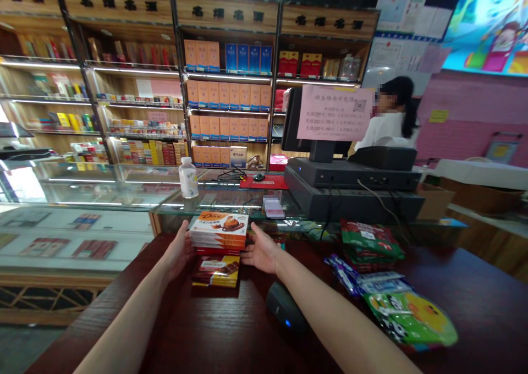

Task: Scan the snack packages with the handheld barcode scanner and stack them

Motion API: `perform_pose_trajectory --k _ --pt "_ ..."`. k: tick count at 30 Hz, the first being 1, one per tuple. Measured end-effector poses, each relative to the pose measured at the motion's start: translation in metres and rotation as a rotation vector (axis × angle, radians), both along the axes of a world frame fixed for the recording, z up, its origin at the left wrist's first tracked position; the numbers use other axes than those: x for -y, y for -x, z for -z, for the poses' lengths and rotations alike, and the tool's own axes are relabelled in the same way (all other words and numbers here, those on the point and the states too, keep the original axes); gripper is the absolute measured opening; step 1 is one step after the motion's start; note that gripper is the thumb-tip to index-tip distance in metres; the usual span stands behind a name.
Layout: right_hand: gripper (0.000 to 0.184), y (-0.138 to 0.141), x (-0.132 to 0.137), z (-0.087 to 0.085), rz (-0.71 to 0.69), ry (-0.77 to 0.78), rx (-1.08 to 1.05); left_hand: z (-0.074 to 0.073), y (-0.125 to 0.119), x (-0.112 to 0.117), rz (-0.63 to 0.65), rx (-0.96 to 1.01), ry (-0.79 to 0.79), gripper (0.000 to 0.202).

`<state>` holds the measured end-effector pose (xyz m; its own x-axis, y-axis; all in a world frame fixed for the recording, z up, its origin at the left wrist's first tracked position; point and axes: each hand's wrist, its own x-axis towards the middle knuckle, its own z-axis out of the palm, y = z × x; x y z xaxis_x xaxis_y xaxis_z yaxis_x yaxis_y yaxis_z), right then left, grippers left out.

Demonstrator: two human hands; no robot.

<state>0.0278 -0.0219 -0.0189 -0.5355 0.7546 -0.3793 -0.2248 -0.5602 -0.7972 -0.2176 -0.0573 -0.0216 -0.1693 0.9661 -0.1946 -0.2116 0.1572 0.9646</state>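
A neat stack of white and orange Dove chocolate boxes (218, 225), with red packs at its bottom, rests on the dark wooden counter (185, 330). My left hand (179, 250) presses against the stack's left side. On the opposite side, my right hand (264, 250) has its fingers against the lower boxes and its thumb raised near the top corner. Together they clasp the stack between them. Just in front lie brown and yellow chocolate bars (216, 271), flat on the counter. A black barcode scanner (285, 307) with a blue light sits beneath my right forearm.
Green and yellow snack bags (410, 316), purple packets (345, 275) and red-green bags (369, 242) lie at right. Behind the glass case stand a white bottle (188, 179) and a cash register (350, 192). A person in a white top (383, 124) is beyond it.
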Motion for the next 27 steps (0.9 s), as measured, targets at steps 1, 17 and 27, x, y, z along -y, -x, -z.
perform_pose_trajectory --k 1,17,27 --pt "0.065 0.002 0.0 0.0 -0.006 0.0 -0.009 -0.002 0.001 0.001 0.0 0.007 0.01 0.067" --pt "0.061 0.028 -0.015 0.004 -0.167 -0.113 0.084 0.003 0.033 0.003 -0.081 0.061 0.008 0.061" --pt "0.061 0.021 -0.004 -0.005 -0.031 -0.061 0.09 0.003 0.028 0.01 -0.179 -0.045 0.015 0.063"
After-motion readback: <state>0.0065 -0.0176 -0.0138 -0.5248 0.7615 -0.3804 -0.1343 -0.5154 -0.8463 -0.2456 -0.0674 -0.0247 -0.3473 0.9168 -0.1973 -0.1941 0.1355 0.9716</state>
